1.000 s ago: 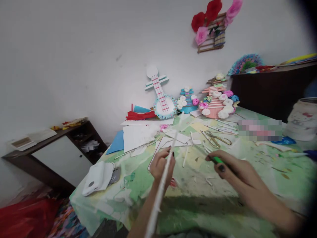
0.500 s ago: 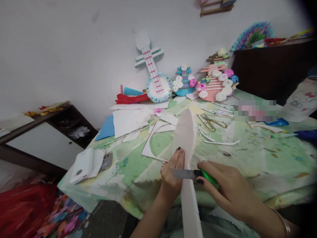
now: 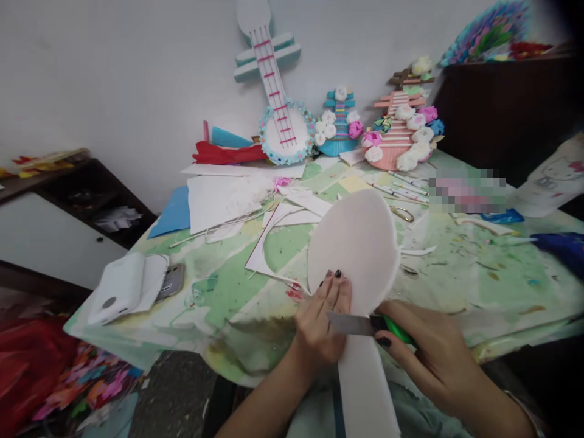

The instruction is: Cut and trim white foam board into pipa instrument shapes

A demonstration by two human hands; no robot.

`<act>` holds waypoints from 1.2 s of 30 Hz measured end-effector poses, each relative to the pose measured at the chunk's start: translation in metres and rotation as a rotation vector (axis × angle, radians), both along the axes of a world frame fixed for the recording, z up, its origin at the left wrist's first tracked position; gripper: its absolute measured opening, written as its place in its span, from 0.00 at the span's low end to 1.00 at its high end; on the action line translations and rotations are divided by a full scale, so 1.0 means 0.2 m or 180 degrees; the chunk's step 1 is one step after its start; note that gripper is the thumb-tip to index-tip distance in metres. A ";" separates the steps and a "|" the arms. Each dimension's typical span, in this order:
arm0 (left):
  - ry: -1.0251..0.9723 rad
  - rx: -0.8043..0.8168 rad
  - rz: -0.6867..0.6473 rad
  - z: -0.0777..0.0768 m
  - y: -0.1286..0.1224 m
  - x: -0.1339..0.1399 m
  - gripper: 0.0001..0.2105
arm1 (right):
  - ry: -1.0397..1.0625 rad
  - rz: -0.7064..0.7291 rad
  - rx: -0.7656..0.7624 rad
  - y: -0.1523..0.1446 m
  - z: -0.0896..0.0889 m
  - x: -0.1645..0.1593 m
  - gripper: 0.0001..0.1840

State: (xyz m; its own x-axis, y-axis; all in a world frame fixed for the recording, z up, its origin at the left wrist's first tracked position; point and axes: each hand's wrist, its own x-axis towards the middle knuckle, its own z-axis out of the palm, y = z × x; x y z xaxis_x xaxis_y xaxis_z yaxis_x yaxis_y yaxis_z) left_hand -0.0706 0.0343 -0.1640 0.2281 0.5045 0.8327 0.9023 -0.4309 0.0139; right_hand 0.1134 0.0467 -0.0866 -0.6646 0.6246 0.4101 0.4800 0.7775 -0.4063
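Note:
A white foam board cut-out (image 3: 353, 240), with a rounded head and a long straight neck, is held tilted over the table's front edge, its lower end towards me. My left hand (image 3: 323, 322) grips it at the left edge, fingers lying over its face and the thumb hidden. My right hand (image 3: 424, 353) is closed round the green handle of a utility knife (image 3: 353, 324). The blade points left across the neck, close to my left hand's fingers; whether it touches the board I cannot tell.
White board scraps (image 3: 262, 246), gold-handled scissors (image 3: 404, 214) and marker pens (image 3: 401, 188) lie on the green tablecloth (image 3: 219, 298). Decorated model instruments (image 3: 287, 131) lean at the wall. A phone (image 3: 171, 283) lies on the left; a cup (image 3: 554, 176) stands far right.
The cut-out has turned so its broad face shows more, and its head has swung right. Both hands have shifted slightly right with it, the knife still held. The camera view has also moved.

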 end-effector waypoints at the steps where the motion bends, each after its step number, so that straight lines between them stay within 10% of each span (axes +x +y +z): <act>1: -0.0006 -0.0027 -0.0007 0.00 0.00 0.00 0.23 | -0.0005 0.0007 -0.0022 0.00 0.00 0.00 0.06; 36: -0.0332 0.0114 -0.0443 0.11 -0.05 -0.02 0.20 | -0.0067 -0.0384 -0.0168 0.00 -0.06 0.06 0.10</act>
